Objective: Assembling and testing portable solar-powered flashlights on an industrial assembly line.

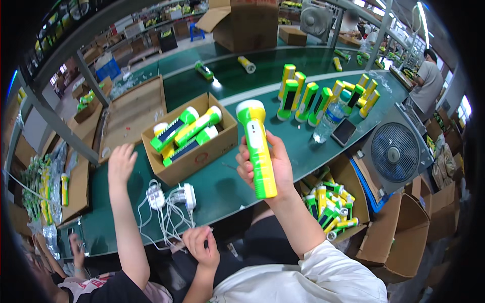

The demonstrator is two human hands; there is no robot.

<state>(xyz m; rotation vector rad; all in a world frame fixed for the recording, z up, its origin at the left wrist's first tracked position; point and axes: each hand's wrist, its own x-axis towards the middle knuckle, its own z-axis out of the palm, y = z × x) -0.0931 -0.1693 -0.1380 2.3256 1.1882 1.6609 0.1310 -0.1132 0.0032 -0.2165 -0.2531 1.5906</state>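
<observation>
My right hand (pixel 270 164) is wrapped around a yellow and green flashlight (pixel 256 144), held upright above the table edge with its wide white head at the top. My left hand (pixel 202 246) is lower down near my lap. Its fingers are curled, and a small pale tip shows at the fingertips; it looks like the end of a white cable (pixel 169 222). Two white charger plugs (pixel 188 196) with tangled cables lie on the table just ahead of this hand. Beyond them stands an open cardboard box (pixel 202 164) of flashlights.
A co-worker's hand (pixel 121 164) reaches in from the left beside the box. Several flashlights (pixel 305 103) stand at the right, near a water bottle (pixel 328 121) and a phone (pixel 344 132). A fan (pixel 394 149) and a carton of flashlights (pixel 331 209) are at the right, below table height.
</observation>
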